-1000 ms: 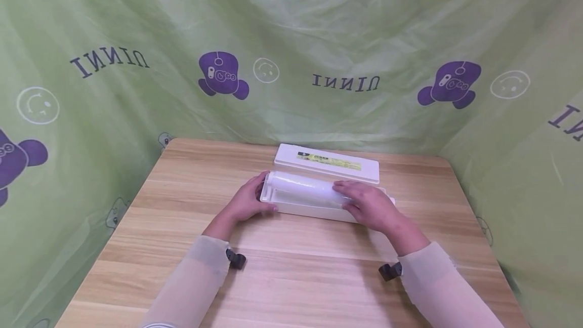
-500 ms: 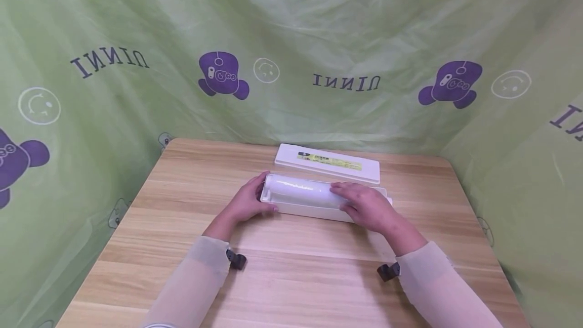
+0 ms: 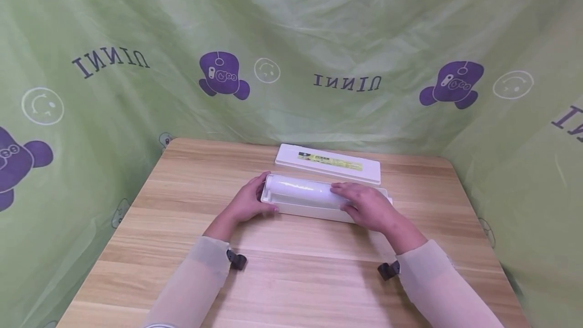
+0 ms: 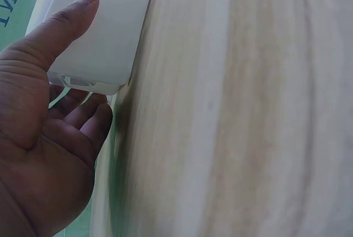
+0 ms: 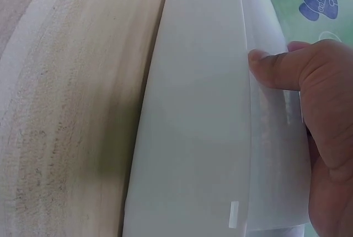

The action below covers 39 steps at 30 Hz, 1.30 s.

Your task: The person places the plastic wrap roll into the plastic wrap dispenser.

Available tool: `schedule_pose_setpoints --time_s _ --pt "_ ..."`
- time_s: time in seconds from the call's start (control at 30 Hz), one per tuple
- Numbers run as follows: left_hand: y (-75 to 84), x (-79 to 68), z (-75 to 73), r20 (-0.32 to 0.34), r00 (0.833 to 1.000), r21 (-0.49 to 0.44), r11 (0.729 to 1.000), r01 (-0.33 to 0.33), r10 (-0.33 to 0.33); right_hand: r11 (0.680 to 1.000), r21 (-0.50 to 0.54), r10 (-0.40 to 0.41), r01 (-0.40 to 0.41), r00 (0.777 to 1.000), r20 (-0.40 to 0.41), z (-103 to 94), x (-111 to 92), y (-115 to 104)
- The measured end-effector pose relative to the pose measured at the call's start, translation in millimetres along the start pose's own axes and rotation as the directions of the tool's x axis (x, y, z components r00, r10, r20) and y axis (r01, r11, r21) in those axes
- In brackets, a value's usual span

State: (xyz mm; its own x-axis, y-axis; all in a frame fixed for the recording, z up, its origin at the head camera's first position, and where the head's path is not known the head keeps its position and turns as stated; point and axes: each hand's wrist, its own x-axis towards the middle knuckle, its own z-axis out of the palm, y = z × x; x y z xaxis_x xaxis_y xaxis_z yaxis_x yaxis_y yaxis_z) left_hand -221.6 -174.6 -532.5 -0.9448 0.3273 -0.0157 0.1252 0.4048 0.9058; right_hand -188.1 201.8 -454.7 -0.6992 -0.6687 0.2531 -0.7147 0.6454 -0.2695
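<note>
White roll (image 3: pixel 298 190): sitting lower inside the box (image 3: pixel 314 212) than a second ago, under my hand.
Right hand (image 3: pixel 371 206): I am gripping the roll toward its right end, thumb pressing the near side, fingers arching over the top, parted about its girth.
Left hand (image 3: pixel 246 201): I am holding the box's left end, thumb lying along the near wall, fingers curling behind the end.
Glossy surface: I am judging the roll firm, slick and moderately weighty, favoring a wraparound hold near each end; the box is seeming light, stiff and prone to sliding.
Lid (image 3: pixel 328 168): lying just beyond the box.
Table (image 3: pixel 291 277): bearing everything.
Green curtain (image 3: pixel 291 14): hanging behind.
</note>
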Motion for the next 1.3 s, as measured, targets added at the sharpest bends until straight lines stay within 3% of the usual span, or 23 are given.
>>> schedule_pose_setpoints --time_s 0.67,1.3 --pt "3.1 -1.0 -0.3 0.002 1.0 -0.001 1.0 0.006 -0.006 0.996 0.088 -0.006 0.0 0.997 0.075 3.2 9.4 11.2" --pt "2.1 -3.7 -1.3 0.014 1.0 -0.033 0.999 -0.008 0.009 0.96 0.246 0.099 -0.133 0.984 0.145 15.8 12.2 22.6"
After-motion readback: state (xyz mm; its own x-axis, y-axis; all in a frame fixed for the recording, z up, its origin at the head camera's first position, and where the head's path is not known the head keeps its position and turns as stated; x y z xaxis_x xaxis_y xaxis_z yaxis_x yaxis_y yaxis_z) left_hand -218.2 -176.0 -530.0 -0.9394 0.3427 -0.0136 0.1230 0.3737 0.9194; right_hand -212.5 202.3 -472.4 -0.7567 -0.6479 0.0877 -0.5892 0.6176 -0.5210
